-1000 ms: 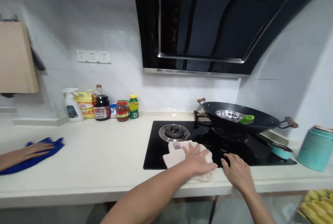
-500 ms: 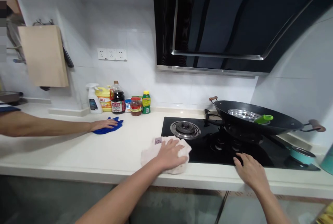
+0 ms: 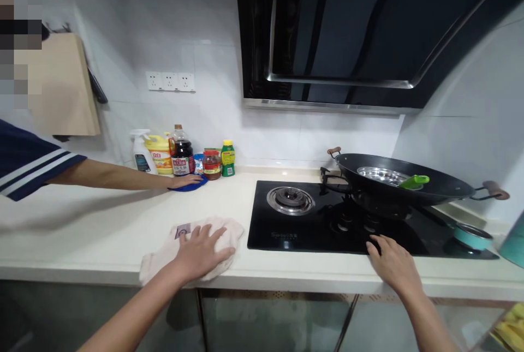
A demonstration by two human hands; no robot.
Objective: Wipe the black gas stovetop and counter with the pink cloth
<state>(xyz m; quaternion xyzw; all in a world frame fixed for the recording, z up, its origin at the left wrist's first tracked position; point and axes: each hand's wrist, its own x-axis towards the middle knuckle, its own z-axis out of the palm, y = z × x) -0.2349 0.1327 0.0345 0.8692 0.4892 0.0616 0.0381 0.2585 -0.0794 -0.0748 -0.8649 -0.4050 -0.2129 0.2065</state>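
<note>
My left hand (image 3: 202, 251) lies flat with spread fingers on a pale pinkish cloth (image 3: 229, 230), pressing it against the white countertop (image 3: 118, 243) left of the stove. A small printed label shows at the cloth's far edge. My right hand (image 3: 393, 264) rests at the front edge of the black gas stove (image 3: 270, 232), fingers loosely extended and holding nothing. Behind that hand, a large black wok (image 3: 434, 191) sits over the right burner, with a perforated metal strainer (image 3: 379, 176) and a bright green handle (image 3: 414, 182) inside.
At left, another person's hand (image 3: 183, 181) presses a blue cloth (image 3: 192, 185) near a soy sauce bottle (image 3: 180, 153) and several other containers by the wall. A turquoise pan (image 3: 472, 237) stands at the stove's right. The range hood (image 3: 344, 30) hangs overhead.
My left hand and the pale cloth have slid left, off the stove's corner onto the counter. The other person's hand has moved the blue cloth toward the bottles. My right hand stays put.
</note>
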